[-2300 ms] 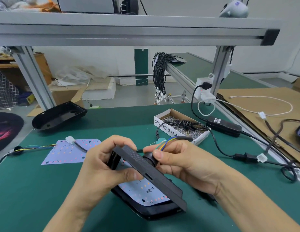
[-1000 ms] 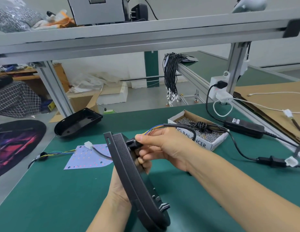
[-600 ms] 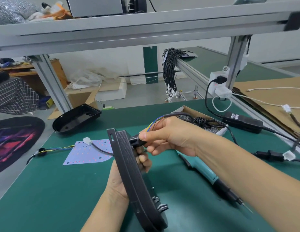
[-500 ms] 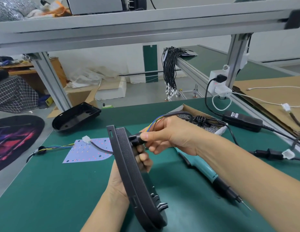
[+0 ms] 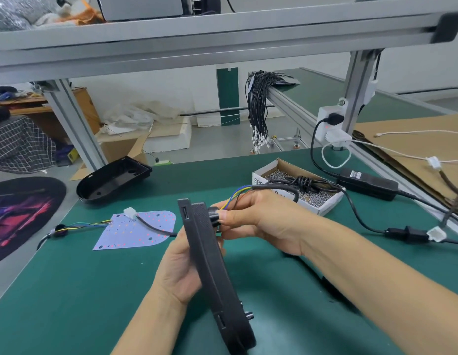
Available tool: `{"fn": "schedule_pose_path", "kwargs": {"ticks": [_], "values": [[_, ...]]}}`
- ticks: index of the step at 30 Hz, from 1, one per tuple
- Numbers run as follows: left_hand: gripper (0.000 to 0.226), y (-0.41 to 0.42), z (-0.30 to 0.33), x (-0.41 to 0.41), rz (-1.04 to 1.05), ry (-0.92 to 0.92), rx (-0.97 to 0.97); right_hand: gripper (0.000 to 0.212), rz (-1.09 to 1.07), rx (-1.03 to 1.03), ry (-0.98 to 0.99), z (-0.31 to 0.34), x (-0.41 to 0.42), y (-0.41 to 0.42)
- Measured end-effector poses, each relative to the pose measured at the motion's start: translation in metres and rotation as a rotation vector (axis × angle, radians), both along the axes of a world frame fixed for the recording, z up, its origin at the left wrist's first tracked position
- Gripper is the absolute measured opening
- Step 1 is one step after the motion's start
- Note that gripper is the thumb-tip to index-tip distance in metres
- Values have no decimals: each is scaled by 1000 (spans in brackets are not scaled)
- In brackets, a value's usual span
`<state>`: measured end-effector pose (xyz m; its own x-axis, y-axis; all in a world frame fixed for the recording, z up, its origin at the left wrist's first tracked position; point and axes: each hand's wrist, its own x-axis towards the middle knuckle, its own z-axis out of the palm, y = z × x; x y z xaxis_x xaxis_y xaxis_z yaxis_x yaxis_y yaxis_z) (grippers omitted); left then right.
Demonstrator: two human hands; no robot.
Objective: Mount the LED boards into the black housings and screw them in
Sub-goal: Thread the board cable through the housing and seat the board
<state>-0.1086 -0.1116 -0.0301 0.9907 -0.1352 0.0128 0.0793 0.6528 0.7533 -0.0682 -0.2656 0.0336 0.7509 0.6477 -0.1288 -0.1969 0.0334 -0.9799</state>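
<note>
From the head view, your left hand (image 5: 180,267) gripped the black housing (image 5: 210,260) from behind, low in the middle of the frame, holding it on edge above the green bench (image 5: 69,290). Your right hand (image 5: 258,219) pinched the black cable gland (image 5: 213,212) against the housing's upper end, fingers curled round it, and the coloured wires (image 5: 238,197) rose from between those fingers (blue, yellow, green showed). Left of center, an LED board (image 5: 135,231) lay flat on the bench with a white connector (image 5: 130,213) resting on its upper edge. A second empty housing (image 5: 112,179) sat further up and left, near the bench edge. To the right of your hands sat the screw box (image 5: 299,190), a black cord coiled over it.
</note>
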Motion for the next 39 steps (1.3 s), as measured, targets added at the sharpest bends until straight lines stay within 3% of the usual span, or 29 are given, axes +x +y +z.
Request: {"fn": "schedule_pose_path", "kwargs": {"ticks": [2, 5, 10, 20, 27, 29, 31, 34, 39], "values": [[26, 1, 7, -2, -10, -38, 33, 19, 77, 56, 83, 1, -1, -4], [29, 3, 18, -8, -73, -134, 86, 40, 162, 103, 158, 5, -4, -10], [31, 18, 18, -16, -38, -149, 254, 57, 91, 122, 202, 0, -16, -13], [42, 21, 35, -23, -90, -141, 421, 4, 94, 202, 281, -3, -24, -13], [49, 18, 40, -24, -74, -159, 514, 13, 90, 108, 214, 11, -21, -8], [51, 17, 39, -23, -56, -160, 489, 32, 114, 119, 205, 12, -21, -7], [55, 17, 37, -23, -29, -177, 461, 25, 139, 160, 182, 10, -23, -4], [48, 23, 29, -26, 64, -200, 421, 40, -22, 174, 165, -5, -21, -5], [52, 29, 14, -28, 87, -211, 262, 27, -62, 149, 15, 0, -26, 4]]}}
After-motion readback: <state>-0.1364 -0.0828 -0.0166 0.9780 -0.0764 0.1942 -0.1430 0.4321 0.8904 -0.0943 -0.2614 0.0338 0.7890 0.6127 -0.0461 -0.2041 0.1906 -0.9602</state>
